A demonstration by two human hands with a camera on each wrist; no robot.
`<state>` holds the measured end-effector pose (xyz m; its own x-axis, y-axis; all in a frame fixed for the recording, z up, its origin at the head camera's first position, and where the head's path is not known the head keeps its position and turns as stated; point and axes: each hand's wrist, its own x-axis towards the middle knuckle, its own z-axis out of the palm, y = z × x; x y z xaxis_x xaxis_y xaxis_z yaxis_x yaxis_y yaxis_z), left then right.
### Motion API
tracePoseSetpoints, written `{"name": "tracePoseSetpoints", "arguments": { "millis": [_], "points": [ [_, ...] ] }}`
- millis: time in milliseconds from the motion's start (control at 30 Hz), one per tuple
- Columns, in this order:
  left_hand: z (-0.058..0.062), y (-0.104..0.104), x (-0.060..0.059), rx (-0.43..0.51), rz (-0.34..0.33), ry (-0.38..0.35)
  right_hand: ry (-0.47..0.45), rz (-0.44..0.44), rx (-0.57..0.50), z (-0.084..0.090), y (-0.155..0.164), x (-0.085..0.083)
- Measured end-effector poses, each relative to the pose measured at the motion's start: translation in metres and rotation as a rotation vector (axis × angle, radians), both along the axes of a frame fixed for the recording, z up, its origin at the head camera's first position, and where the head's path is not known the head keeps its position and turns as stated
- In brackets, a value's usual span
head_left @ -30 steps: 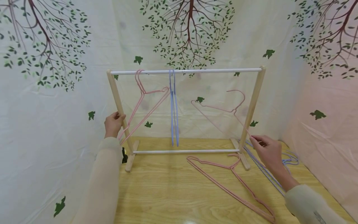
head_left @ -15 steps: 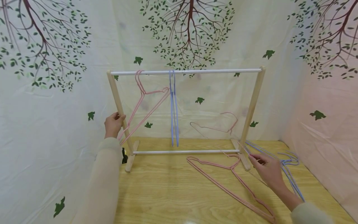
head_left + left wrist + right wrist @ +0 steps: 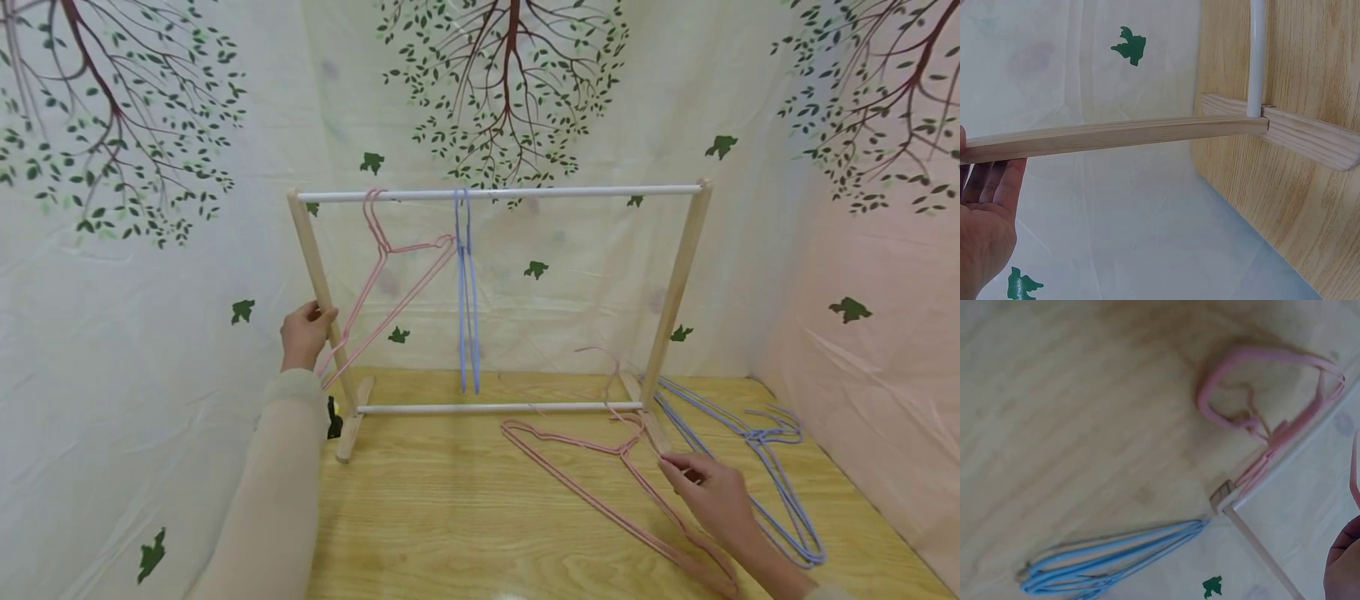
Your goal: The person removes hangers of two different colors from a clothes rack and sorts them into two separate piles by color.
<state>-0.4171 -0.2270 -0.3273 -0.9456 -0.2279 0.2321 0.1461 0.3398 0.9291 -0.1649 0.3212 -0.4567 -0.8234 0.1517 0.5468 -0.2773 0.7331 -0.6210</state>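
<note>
My left hand [image 3: 307,327] grips the left wooden post [image 3: 318,275] of a small clothes rack; in the left wrist view its fingers [image 3: 988,197] curl behind that post [image 3: 1116,134]. My right hand [image 3: 678,468] is low over the table at the rack's right foot. It pinches a thin pink hanger [image 3: 597,367], which is blurred, with its hook just above the lower rail. More pink hangers [image 3: 615,487] lie flat on the table under that hand. A pink hanger [image 3: 382,254] and blue hangers [image 3: 465,292] hang on the white top rail [image 3: 495,192].
Blue hangers [image 3: 757,450] lie on the wooden table [image 3: 450,517] right of the rack, also in the right wrist view as blue hangers [image 3: 1116,559]. Printed sheets [image 3: 150,250] close in the left, back and right sides. The rack's foot [image 3: 1310,134] stands near the table's left edge.
My right hand has come down and toward me with the pink hanger, from beside the right post to just above the table. The left hand has not moved.
</note>
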Motion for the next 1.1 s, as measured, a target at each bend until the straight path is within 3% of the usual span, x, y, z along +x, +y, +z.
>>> {"name": "tracePoseSetpoints", "arguments": {
  "millis": [133, 467, 700, 933, 1100],
  "points": [
    [0.000, -0.001, 0.000, 0.004, -0.005, -0.002, 0.002, 0.014, 0.018, -0.011, -0.004, 0.008],
    [0.002, -0.002, 0.000, 0.005, -0.010, 0.005, -0.149, -0.009, -0.025, -0.026, -0.015, 0.024],
    [-0.001, -0.004, -0.001, -0.011, -0.013, 0.019, -0.218, -0.088, 0.017, -0.028, -0.012, 0.024],
    [0.000, -0.006, -0.001, 0.006, -0.021, 0.016, -0.389, -0.140, 0.083, -0.027, -0.003, 0.023],
    [0.000, -0.007, 0.000, 0.011, -0.027, 0.010, -0.442, -0.148, 0.132, -0.030, 0.000, 0.020]
  ]
}}
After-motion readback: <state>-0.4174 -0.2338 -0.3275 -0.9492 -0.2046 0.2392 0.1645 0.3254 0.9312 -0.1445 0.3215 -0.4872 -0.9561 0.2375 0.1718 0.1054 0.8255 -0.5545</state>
